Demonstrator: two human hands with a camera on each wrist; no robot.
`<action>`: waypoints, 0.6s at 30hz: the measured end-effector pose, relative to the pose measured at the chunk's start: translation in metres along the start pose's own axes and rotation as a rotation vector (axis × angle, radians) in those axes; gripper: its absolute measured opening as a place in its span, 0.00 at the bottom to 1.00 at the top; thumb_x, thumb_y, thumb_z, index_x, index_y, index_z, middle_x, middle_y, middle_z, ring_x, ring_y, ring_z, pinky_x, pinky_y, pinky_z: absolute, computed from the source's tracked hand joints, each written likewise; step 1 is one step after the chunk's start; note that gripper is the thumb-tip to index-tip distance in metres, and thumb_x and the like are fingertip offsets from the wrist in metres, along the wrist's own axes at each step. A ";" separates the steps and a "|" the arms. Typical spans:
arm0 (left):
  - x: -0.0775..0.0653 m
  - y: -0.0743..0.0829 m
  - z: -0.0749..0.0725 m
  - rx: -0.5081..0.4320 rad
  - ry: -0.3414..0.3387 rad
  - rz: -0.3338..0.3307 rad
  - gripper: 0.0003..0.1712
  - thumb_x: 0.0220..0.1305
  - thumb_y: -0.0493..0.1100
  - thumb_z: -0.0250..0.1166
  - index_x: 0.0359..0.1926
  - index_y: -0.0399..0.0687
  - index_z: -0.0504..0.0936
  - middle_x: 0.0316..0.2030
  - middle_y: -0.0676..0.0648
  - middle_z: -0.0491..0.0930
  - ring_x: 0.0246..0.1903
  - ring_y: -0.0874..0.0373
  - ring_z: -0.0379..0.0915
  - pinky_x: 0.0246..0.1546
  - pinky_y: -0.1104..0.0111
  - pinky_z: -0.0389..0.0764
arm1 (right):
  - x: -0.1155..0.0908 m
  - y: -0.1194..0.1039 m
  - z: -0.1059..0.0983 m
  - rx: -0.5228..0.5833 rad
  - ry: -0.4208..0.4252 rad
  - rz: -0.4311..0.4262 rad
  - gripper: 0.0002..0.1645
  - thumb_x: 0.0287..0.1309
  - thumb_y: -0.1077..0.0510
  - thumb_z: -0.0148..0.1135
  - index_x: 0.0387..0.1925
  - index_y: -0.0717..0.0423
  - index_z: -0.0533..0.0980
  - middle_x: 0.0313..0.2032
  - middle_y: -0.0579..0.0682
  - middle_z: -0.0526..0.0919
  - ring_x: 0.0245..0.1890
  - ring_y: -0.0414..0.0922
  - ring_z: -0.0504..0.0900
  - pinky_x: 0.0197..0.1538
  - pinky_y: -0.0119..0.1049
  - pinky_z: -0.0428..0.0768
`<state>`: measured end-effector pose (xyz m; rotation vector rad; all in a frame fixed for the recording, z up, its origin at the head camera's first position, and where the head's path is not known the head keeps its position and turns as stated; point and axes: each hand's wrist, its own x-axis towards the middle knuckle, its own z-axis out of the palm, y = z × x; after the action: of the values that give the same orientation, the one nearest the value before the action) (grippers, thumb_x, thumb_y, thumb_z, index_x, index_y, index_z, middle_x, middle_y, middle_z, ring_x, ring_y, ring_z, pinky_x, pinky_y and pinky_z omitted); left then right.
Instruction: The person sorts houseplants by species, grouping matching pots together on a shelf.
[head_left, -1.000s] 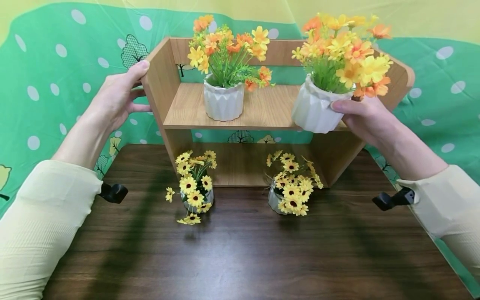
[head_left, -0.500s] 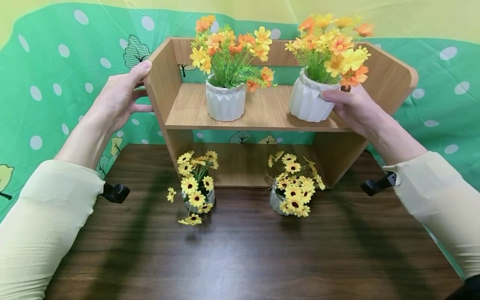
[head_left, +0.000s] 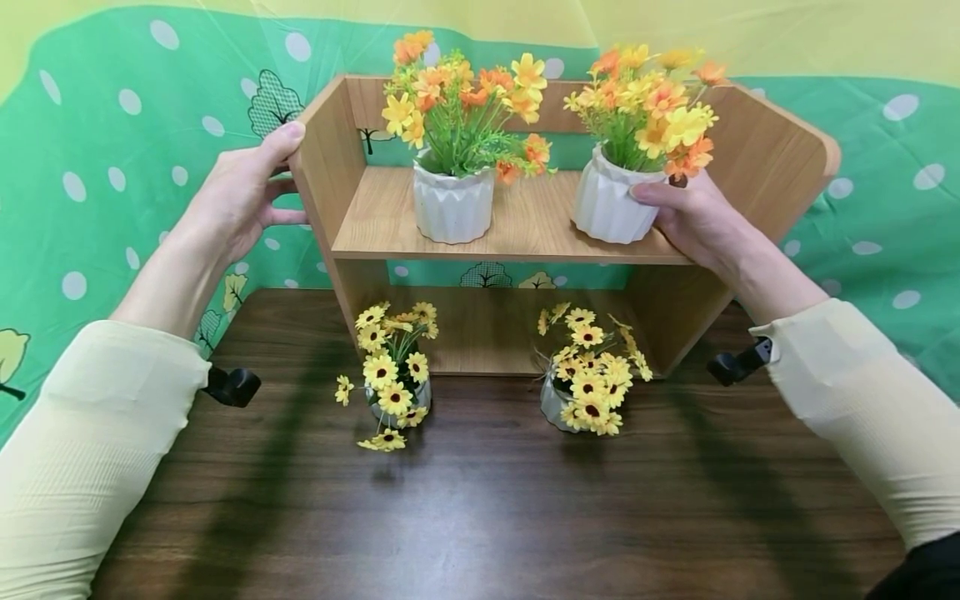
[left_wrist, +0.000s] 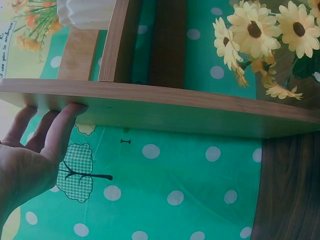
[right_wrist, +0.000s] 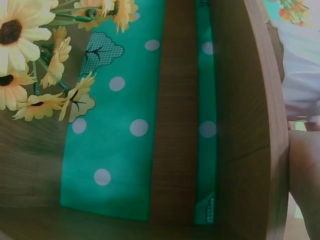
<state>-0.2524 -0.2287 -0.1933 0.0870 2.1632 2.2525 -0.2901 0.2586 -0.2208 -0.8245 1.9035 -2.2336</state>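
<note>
1. Near the front edge of the upper shelf (head_left: 525, 217), toward its right end, the right white pot (head_left: 618, 200) is situated, filled with orange and yellow flowers; whether its base bears fully on the wood cannot be told.
2. By the right hand (head_left: 697, 212) this pot is gripped at its right side. The thumb is laid against the outer wall below the rim; the other fingers are hidden behind the pot, so their bend cannot be told.
3. At the upper front part of the left side panel (head_left: 326, 158), contact is made by the left hand (head_left: 240, 187): the thumb is set on the front edge, and the fingers, spread and nearly straight, are rested against the outer face.
4. Near the same shelf's front edge, left of its middle, the left white pot (head_left: 453, 207) is stood upright, similarly filled, apart from its counterpart.
5. On the dark table (head_left: 337, 517), just before the lower shelf (head_left: 487, 333), two pots of dark-centred yellow blooms are seen: left blooms (head_left: 382, 371) near its left front corner, right blooms (head_left: 588, 387) toward its right.
</note>
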 end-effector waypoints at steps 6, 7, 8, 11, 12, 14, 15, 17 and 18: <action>0.002 -0.001 0.000 -0.003 -0.002 -0.001 0.37 0.67 0.62 0.68 0.72 0.55 0.73 0.73 0.49 0.61 0.67 0.46 0.63 0.34 0.65 0.91 | 0.002 0.003 0.000 -0.001 0.013 -0.006 0.39 0.63 0.72 0.54 0.74 0.50 0.62 0.68 0.50 0.69 0.67 0.44 0.67 0.67 0.41 0.63; 0.002 -0.001 0.000 -0.002 0.000 -0.002 0.37 0.67 0.62 0.68 0.72 0.55 0.73 0.73 0.49 0.61 0.67 0.46 0.63 0.34 0.65 0.91 | 0.001 0.004 0.000 -0.004 0.018 -0.002 0.39 0.63 0.72 0.54 0.74 0.50 0.62 0.68 0.49 0.69 0.67 0.44 0.67 0.67 0.41 0.63; 0.002 -0.001 0.000 0.003 0.001 -0.004 0.37 0.67 0.62 0.68 0.72 0.55 0.73 0.73 0.49 0.61 0.67 0.46 0.63 0.34 0.65 0.91 | 0.001 0.004 0.000 -0.007 0.022 0.002 0.39 0.63 0.72 0.54 0.74 0.49 0.62 0.68 0.49 0.69 0.67 0.43 0.67 0.67 0.40 0.64; 0.002 -0.001 0.000 0.010 0.002 -0.008 0.38 0.67 0.62 0.67 0.72 0.55 0.72 0.73 0.49 0.61 0.68 0.46 0.63 0.34 0.66 0.91 | 0.000 0.005 -0.001 -0.022 0.030 0.017 0.39 0.63 0.71 0.55 0.74 0.48 0.61 0.68 0.48 0.68 0.67 0.43 0.67 0.67 0.40 0.64; 0.002 -0.001 0.001 0.012 0.003 -0.009 0.38 0.67 0.62 0.67 0.73 0.55 0.71 0.73 0.49 0.61 0.68 0.46 0.63 0.34 0.66 0.91 | 0.000 0.005 -0.001 -0.024 0.031 0.024 0.40 0.63 0.71 0.55 0.74 0.48 0.61 0.68 0.48 0.68 0.67 0.43 0.67 0.67 0.39 0.64; 0.002 -0.001 0.001 0.014 0.002 -0.008 0.39 0.66 0.62 0.67 0.73 0.55 0.71 0.73 0.50 0.61 0.68 0.46 0.63 0.34 0.66 0.91 | -0.001 0.004 -0.001 -0.034 0.041 0.037 0.40 0.64 0.71 0.55 0.74 0.47 0.61 0.68 0.48 0.68 0.67 0.42 0.67 0.66 0.39 0.65; 0.002 -0.001 0.001 0.011 0.002 -0.007 0.39 0.66 0.62 0.68 0.73 0.55 0.71 0.73 0.50 0.61 0.68 0.46 0.63 0.34 0.66 0.91 | -0.001 0.004 -0.001 -0.039 0.045 0.043 0.40 0.64 0.71 0.55 0.74 0.47 0.61 0.68 0.47 0.68 0.67 0.42 0.67 0.66 0.38 0.65; 0.002 -0.001 0.001 0.005 0.004 -0.006 0.38 0.66 0.62 0.68 0.73 0.55 0.71 0.73 0.50 0.61 0.68 0.46 0.63 0.34 0.66 0.91 | -0.001 0.002 0.000 -0.037 0.053 0.056 0.40 0.64 0.71 0.55 0.74 0.47 0.60 0.69 0.47 0.68 0.67 0.42 0.67 0.66 0.37 0.66; 0.001 -0.001 0.000 0.001 0.006 -0.007 0.38 0.67 0.62 0.68 0.73 0.55 0.71 0.73 0.50 0.61 0.68 0.46 0.63 0.34 0.66 0.91 | -0.001 0.002 0.001 -0.040 0.056 0.065 0.40 0.65 0.71 0.56 0.75 0.46 0.60 0.69 0.47 0.68 0.67 0.42 0.67 0.65 0.37 0.67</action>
<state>-0.2538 -0.2283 -0.1940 0.0735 2.1641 2.2508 -0.2891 0.2579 -0.2226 -0.7016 1.9754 -2.2111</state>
